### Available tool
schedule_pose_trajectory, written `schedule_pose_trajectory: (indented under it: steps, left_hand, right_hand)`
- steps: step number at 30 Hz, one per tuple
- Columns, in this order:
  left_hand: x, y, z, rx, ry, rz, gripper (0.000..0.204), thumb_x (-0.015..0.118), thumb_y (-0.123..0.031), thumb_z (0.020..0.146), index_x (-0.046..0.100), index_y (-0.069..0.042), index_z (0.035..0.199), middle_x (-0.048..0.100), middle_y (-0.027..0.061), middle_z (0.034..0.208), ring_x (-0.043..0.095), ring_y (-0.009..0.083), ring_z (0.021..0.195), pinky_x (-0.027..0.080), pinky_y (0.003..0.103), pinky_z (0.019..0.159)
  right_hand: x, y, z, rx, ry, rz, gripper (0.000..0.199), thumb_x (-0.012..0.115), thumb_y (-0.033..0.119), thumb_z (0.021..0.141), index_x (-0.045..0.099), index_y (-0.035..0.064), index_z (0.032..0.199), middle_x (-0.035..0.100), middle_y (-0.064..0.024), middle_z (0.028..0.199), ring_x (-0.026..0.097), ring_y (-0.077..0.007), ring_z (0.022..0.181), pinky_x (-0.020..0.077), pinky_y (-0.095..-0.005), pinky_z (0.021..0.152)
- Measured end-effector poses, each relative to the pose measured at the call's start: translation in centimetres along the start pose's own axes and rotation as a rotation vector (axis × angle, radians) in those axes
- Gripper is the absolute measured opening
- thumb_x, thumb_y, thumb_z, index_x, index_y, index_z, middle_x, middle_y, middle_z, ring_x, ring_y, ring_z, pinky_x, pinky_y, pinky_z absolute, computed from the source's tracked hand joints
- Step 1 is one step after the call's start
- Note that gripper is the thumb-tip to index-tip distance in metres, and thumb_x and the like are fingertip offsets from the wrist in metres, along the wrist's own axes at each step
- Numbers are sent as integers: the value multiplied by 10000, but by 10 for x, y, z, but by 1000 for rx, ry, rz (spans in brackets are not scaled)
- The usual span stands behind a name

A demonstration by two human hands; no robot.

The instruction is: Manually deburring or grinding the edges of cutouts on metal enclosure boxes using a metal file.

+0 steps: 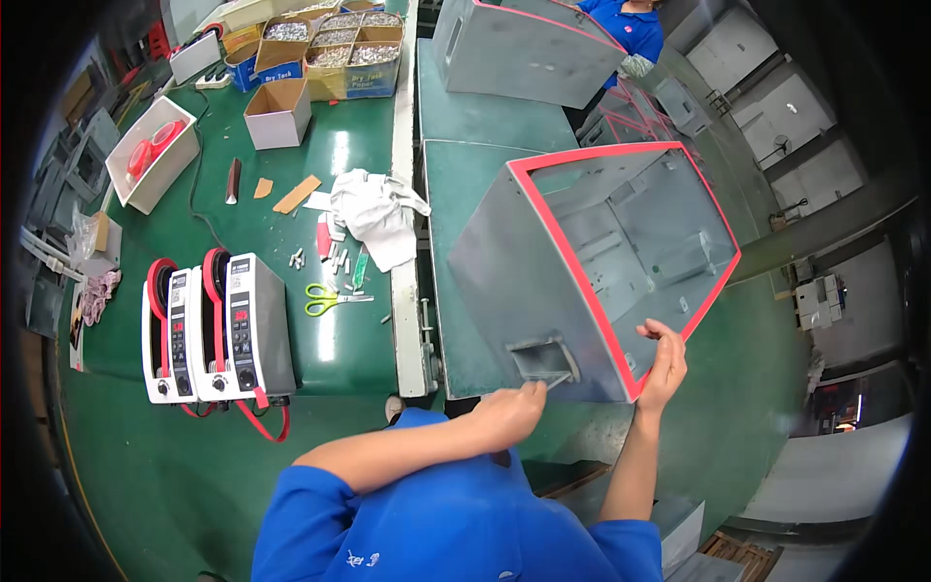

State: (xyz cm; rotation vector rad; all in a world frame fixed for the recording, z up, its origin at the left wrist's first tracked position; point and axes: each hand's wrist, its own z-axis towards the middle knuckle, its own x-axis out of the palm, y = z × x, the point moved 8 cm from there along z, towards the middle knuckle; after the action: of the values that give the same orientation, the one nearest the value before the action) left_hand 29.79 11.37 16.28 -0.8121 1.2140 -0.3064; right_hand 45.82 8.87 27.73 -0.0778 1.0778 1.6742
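**Grey metal housing with red edge trim, held at desk edge**

Item: open grey metal housing (pixel 543 272), tilted, its opening rimmed in red trim (pixel 582 281); it rests on the near corner of the green desk (pixel 456 194).

Left hand (pixel 509 412): fingers curled at the recessed pocket (pixel 543 361) low on the housing's side wall; grip closed on that pocket's lip.

Right hand (pixel 664 364): fingers pinched on the red trim at the lower corner of the opening.

Adjacent stock, left desk:
- Two white tape dispensers (pixel 218 325) with red tape, side by side, near edge.
- Green-handled scissors (pixel 330 299), just beside the dispensers.
- White rag (pixel 373 213), crumpled, by the desk's right edge.
- Small open white carton (pixel 278 112), square.
- Long white tray (pixel 153 153) holding red tape rolls.
- Yellow-and-blue cardboard box (pixel 339 48), far edge, its compartments filled with small metal parts.

Beyond: a second grey housing (pixel 524 48), with a person in blue (pixel 621 24) behind it.
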Motion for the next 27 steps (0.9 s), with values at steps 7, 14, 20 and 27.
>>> schedule_pose_trajectory:
  steps: [7, 14, 20, 27]
  left_hand:
    - [-16, -17, -12, 57, -96, 43, 176, 473, -3, 664, 436, 88, 810, 526, 194, 659, 575, 287, 513, 467, 348, 432]
    - [-7, 15, -2, 130, -215, -423, 81, 471, -51, 770, 510, 20, 766, 514, 143, 587, 535, 245, 499, 431, 321, 424]
    - [15, 27, -12, -496, 173, -1475, 293, 421, -159, 876, 493, 68, 1048, 418, -5, 546, 310, 44, 375, 257, 207, 326]
    - [23, 19, 0, -520, 151, -1488, 285, 406, -145, 877, 489, 57, 1059, 417, -9, 544, 309, 46, 378, 241, 210, 328]
  right_hand:
    - [1, 0, -2, 33, -18, 25, 253, 377, 113, 854, 587, -27, 877, 608, -94, 772, 510, -186, 789, 362, -302, 779]
    - [-2, -5, -3, -16, -7, 14, 254, 372, 110, 868, 586, -27, 875, 598, -102, 798, 516, -182, 801, 388, -294, 749]
    - [5, -6, -1, 17, 39, 60, 273, 363, 127, 878, 586, -27, 909, 603, -97, 806, 526, -174, 806, 388, -289, 765]
    - [5, -5, -4, 51, 41, 63, 291, 350, 137, 881, 581, -36, 916, 604, -110, 805, 538, -169, 800, 391, -299, 779]
